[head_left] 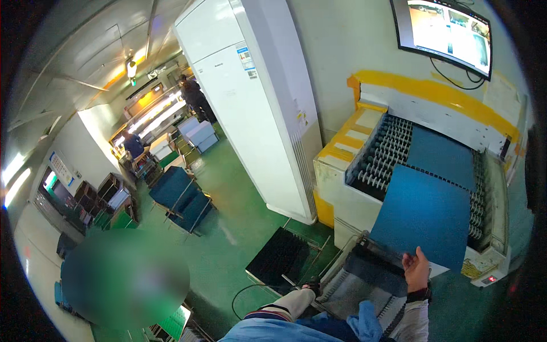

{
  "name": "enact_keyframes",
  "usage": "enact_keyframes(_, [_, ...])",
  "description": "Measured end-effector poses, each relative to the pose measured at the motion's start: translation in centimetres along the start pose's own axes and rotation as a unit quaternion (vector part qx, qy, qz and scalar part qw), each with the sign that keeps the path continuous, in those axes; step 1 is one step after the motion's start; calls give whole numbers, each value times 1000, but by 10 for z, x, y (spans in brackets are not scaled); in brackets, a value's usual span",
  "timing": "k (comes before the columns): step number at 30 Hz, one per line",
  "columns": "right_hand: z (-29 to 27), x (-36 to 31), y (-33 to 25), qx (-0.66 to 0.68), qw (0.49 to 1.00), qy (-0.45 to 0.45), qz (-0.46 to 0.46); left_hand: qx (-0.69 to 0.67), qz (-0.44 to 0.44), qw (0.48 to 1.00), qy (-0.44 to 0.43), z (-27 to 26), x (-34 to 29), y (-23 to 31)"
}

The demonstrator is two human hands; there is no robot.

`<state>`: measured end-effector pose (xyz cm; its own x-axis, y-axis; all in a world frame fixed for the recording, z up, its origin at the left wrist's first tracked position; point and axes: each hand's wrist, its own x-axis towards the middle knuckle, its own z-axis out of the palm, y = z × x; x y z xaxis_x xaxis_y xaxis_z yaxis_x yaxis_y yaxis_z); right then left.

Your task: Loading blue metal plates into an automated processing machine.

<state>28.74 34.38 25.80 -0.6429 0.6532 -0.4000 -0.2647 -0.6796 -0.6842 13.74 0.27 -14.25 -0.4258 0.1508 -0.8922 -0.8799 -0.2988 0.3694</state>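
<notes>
Fingers (pixel 420 254) of the right hand (pixel 419 275) stand loosely parted at the near edge of the blue panel (pixel 424 211), which overhangs the roller conveyor (pixel 379 157); they seem to touch it, without a clear grip. Handling it well probably means supporting opposite edges, keeping it level and sparing its face. Left hand (pixel 311 285), beside the slotted rack (pixel 364 273), is too dark to tell open or closed.

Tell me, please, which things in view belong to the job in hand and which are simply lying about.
Likely part of the job:
front blue panel, right hand at its lower edge
rear blue panel
roller machine
slotted rack beside the hand

Merely nearby:
tall white cabinet
wall screen
</notes>
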Motion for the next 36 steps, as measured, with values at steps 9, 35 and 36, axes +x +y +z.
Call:
enact_keyframes(9, [7,3,4,20,1000,-5,-5,-134,-37,990,-29,-11,16,7])
enact_keyframes(35, [-6,47,4,12,999,-36,-3,-945,-310,84,61,10,-28,9])
enact_keyframes(36, [-5,47,3,16,999,-37,-1,-949,-303,66,60,12,-33,10])
